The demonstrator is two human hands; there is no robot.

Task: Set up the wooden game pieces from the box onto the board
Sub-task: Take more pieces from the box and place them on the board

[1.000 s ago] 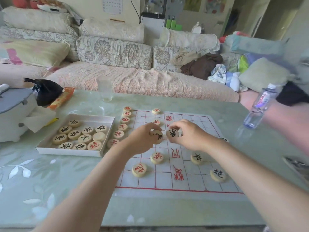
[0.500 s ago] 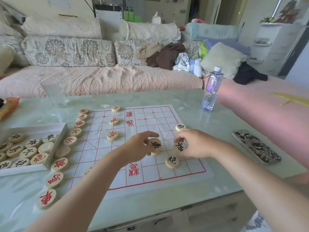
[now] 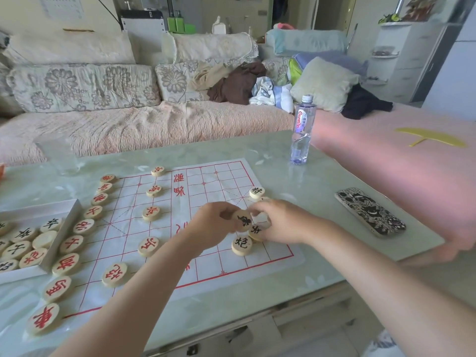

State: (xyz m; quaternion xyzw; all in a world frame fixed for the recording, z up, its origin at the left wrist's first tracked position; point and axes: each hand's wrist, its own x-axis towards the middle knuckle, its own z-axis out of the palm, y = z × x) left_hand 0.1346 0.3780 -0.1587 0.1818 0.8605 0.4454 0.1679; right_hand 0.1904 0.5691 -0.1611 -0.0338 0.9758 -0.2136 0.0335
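- Grip, left hand [image 3: 213, 225]: pinching a black-lettered wooden piece [image 3: 242, 219] between thumb and curled fingers, holding it tilted just above the paper board [image 3: 206, 191].
- Grip, right hand [image 3: 282, 222]: curling round a second black-lettered piece [image 3: 256, 231], holding it low over the board's right side, just beside the left hand's piece; impossible to tell whether it is touching the sheet.
- Lying flat on the board, right below both hands: a 炮 piece [image 3: 242, 244] lettered in black.
- Lining the board's left edge: red-lettered pieces [image 3: 71, 244] in a row, with more pieces lying in the white box [image 3: 23, 275] at far left.
- Resting on a pale green glossy table [image 3: 322, 191], facing a sofa [image 3: 154, 124] carrying floral cushions and heaped clothes [image 3: 237, 82].
- Standing beyond the board: a clear water bottle [image 3: 302, 130] reading "Ganten"; lying well to the right: a phone [image 3: 369, 212] wearing a black-and-white patterned case.
- Running across the board's middle: red printed characters, too skewed for sure reading.
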